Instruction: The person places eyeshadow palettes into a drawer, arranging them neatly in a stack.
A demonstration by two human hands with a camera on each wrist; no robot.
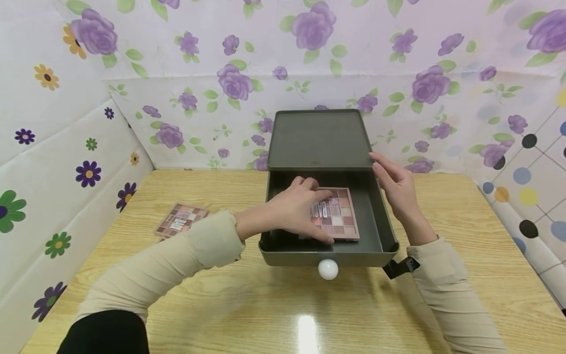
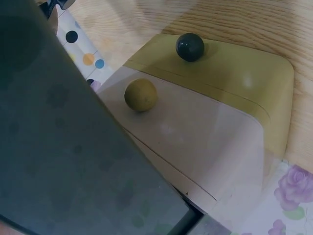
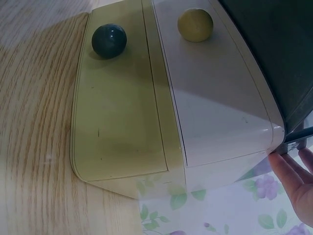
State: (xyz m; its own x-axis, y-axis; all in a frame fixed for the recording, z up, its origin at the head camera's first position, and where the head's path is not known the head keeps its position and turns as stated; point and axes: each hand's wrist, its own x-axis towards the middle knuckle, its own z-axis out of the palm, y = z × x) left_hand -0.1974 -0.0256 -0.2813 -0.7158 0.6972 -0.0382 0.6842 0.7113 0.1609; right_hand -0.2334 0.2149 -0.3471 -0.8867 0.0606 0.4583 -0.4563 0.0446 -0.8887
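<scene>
The top dark grey drawer, which has a white knob, is pulled out of a small drawer cabinet. Inside it lies a pink eyeshadow palette with a see-through lid showing many colour pans. My left hand reaches in from the left and grips this palette, thumb near its front edge and fingers by its far edge. My right hand steadies the cabinet with its fingertips at the right side of the top; in the right wrist view its fingers touch the cabinet's back corner area.
Another eyeshadow palette lies on the wooden table, left of the cabinet. Below the dark drawer are a pale drawer with a yellow knob and a yellow-green drawer with a dark knob. A flowered cloth hangs behind.
</scene>
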